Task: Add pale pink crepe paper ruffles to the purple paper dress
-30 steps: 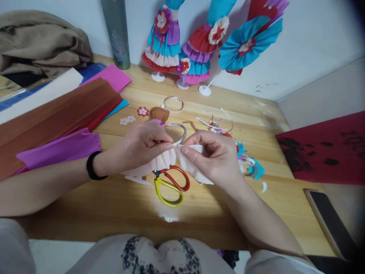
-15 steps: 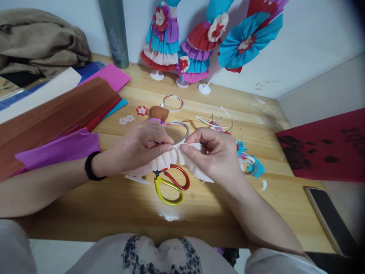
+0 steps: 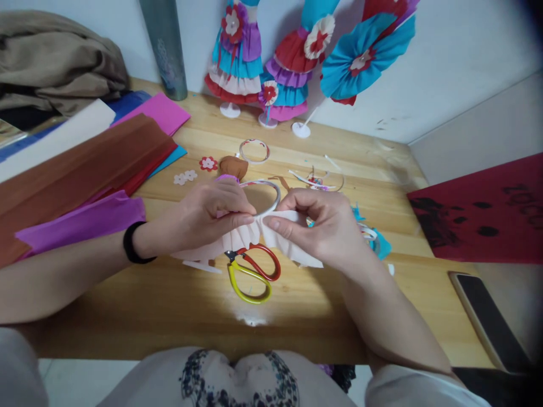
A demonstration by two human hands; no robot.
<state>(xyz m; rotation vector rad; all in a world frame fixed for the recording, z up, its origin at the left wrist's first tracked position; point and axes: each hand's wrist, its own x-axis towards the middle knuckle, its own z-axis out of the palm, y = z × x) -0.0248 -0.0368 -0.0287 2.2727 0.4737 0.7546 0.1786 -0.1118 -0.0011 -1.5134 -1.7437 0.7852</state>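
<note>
Between my two hands a strip of white crepe paper (image 3: 242,238) hangs in small gathers from the near edge of a white ring (image 3: 278,195). My left hand (image 3: 218,210) pinches the gathered paper against the ring with thumb and fingertips. Just to the right, my right hand (image 3: 316,223) is closed on the loose part of the same strip, thumb on top. Under the paper lie scissors (image 3: 250,285) with one yellow and one red handle, their blades partly hidden. The ring's far side stays visible beyond my fingers.
Folded coloured crepe paper (image 3: 80,164) is stacked at left. Paper flowers (image 3: 185,177), a second ring (image 3: 254,151), a brown paper bundle (image 3: 233,167) and scraps (image 3: 318,182) lie beyond my hands. Ruffled paper dresses (image 3: 237,62) stand at the back. A phone (image 3: 487,319) rests at right.
My right fingers have shifted slightly on the white strip, and more of its loose end spreads to the right. The left hand keeps its pinch. The whole view has moved a little.
</note>
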